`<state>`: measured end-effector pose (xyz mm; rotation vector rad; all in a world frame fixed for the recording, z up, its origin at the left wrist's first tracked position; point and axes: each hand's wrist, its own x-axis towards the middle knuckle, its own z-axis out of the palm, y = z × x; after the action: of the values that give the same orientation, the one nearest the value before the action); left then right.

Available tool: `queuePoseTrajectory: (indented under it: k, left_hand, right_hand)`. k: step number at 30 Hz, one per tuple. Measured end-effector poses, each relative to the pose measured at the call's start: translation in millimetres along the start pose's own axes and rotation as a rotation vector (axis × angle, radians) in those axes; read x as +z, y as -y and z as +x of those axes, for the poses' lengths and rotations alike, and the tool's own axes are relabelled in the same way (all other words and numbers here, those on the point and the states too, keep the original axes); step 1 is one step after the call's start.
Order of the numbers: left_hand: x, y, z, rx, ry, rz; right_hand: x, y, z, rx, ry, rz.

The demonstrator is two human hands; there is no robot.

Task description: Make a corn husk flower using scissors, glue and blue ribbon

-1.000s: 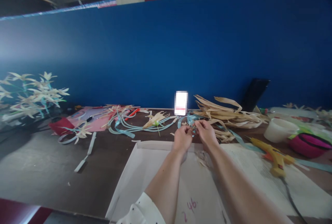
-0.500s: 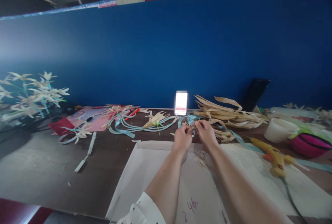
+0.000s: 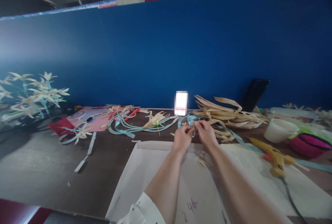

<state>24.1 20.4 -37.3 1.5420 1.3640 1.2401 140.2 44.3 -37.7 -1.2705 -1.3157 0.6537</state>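
My left hand (image 3: 183, 137) and my right hand (image 3: 205, 133) meet just past the far edge of a shallow white box (image 3: 155, 144). The fingers of both are pinched together, close to one another. What sits between the fingertips is small and mostly hidden, so I cannot make out its kind. A light blue ribbon (image 3: 191, 118) lies right behind the fingertips. Dried corn husks (image 3: 223, 115) are heaped beside my right hand. To the left of my hands, a husk flower (image 3: 156, 120) rests on a coil of pale blue tubing (image 3: 129, 127).
A yellow glue gun (image 3: 275, 155) lies on papers at the right, near a white cup (image 3: 277, 130) and a pink pouch (image 3: 310, 145). Finished husk flowers (image 3: 43, 92) stand far left. A bright phone screen (image 3: 181, 103) leans at the blue wall (image 3: 166, 51).
My fingertips have shifted very slightly at the pinch, the left hand a touch to the right. Everything else stays in place.
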Motion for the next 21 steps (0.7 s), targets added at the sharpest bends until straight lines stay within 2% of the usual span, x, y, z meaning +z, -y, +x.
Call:
queuePoseTrajectory:
  k: [14,21]
  left_hand:
    - [-1.5,-3.2,-0.5,-0.012,-0.032,0.004]
    - [-2.4,-5.3,-2.0,0.0,-0.057,-0.043]
  right_hand:
    - [1.3,-7.1,1.6,0.019,0.032,0.055]
    - [2.9,-4.9,-0.5,0.101,0.073,0.188]
